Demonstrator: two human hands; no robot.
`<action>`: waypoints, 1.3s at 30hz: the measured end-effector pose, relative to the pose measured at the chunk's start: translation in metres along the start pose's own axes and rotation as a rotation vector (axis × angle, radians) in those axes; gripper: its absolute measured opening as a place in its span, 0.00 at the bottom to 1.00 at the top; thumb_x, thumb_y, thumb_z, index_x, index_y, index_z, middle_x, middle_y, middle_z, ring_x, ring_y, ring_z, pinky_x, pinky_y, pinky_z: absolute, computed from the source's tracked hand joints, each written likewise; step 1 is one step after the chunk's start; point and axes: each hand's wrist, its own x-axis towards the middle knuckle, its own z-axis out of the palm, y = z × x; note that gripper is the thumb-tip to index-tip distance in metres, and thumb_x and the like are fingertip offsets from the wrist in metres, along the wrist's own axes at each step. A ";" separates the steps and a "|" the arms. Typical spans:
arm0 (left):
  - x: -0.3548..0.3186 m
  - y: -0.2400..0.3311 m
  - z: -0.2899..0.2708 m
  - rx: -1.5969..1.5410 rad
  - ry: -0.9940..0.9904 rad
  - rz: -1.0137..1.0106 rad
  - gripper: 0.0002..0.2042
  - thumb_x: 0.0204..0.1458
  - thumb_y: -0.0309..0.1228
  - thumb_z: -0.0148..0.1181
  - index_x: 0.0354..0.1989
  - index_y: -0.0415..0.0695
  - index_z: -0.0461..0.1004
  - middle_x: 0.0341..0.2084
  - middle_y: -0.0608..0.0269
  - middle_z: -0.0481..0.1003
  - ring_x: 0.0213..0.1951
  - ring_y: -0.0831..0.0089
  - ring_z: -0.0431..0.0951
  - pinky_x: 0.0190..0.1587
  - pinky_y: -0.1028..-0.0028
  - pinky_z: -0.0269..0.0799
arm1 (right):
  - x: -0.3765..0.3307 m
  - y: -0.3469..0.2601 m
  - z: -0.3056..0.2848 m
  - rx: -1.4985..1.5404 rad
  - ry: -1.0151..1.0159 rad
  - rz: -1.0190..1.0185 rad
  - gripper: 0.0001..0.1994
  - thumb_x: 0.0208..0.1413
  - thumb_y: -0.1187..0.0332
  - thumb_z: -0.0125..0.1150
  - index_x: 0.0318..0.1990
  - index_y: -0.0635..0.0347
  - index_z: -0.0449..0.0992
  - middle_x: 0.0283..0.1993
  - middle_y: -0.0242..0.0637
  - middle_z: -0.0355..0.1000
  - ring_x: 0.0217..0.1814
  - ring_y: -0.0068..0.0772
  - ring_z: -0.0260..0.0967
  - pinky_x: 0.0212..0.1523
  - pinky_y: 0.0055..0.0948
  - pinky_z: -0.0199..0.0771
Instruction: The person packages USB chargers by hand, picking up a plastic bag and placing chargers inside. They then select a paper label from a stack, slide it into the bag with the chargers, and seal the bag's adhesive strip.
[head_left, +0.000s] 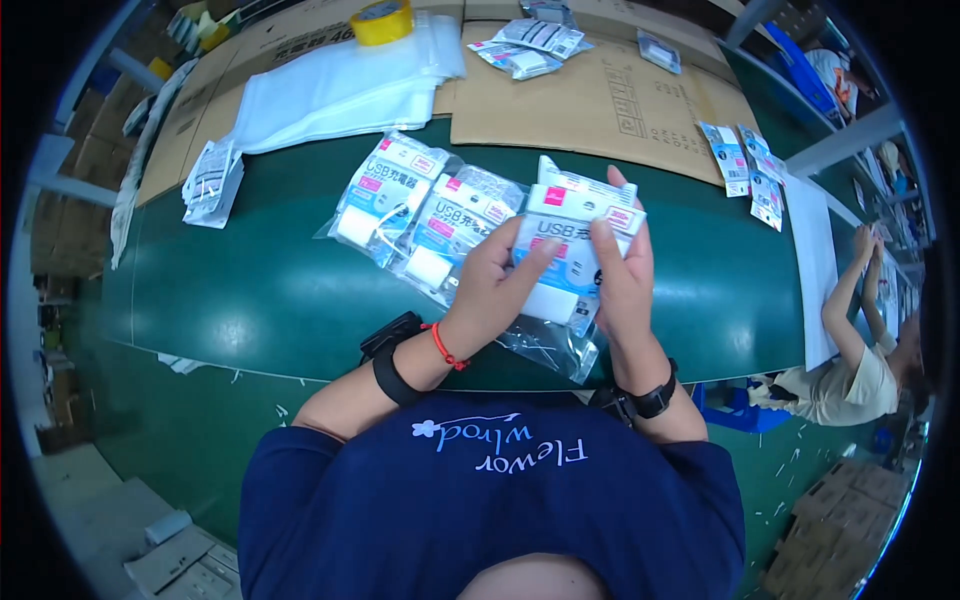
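Observation:
Between my two hands, above the near middle of the table, is a small stack of flat charger packs [572,228] with white, pink and blue cards. My left hand [497,285] grips its left side, thumb lying across the front. Around the right edge my right hand [627,275] is closed, thumb on the face and fingers behind. Just left of the stack, a clear plastic bag [555,350] lies on the table with more charger packs [388,195] in it. A white charger block shows in the lower part of each pack there. The bag's lower end extends beneath my hands.
Clear plastic bags [345,90] and a yellow tape roll [383,22] lie on cardboard [590,110] at the back. Loose packs sit on the cardboard, at the left [213,184] and at the right [748,170] of the green table [240,290]. Another person [855,350] works at the right.

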 end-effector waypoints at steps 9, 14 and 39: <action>0.005 -0.013 0.006 0.094 0.143 0.164 0.13 0.58 0.35 0.56 0.46 0.39 0.71 0.32 0.65 0.75 0.34 0.81 0.72 0.37 0.78 0.69 | -0.002 0.008 -0.016 0.024 0.025 0.074 0.20 0.62 0.68 0.52 0.60 0.62 0.61 0.53 0.40 0.69 0.53 0.27 0.68 0.52 0.27 0.70; -0.005 0.002 0.004 0.591 -0.095 0.144 0.12 0.54 0.36 0.59 0.38 0.39 0.71 0.26 0.63 0.72 0.29 0.73 0.73 0.33 0.75 0.69 | 0.013 -0.003 -0.056 0.221 0.356 0.089 0.17 0.63 0.66 0.51 0.55 0.65 0.65 0.48 0.39 0.72 0.45 0.29 0.74 0.44 0.27 0.76; -0.012 -0.001 0.017 0.995 -0.237 0.611 0.05 0.47 0.26 0.60 0.28 0.41 0.70 0.20 0.60 0.71 0.21 0.65 0.74 0.21 0.69 0.68 | 0.012 -0.027 -0.088 -0.286 -0.351 0.837 0.22 0.59 0.66 0.57 0.59 0.63 0.65 0.51 0.34 0.71 0.50 0.21 0.67 0.51 0.24 0.69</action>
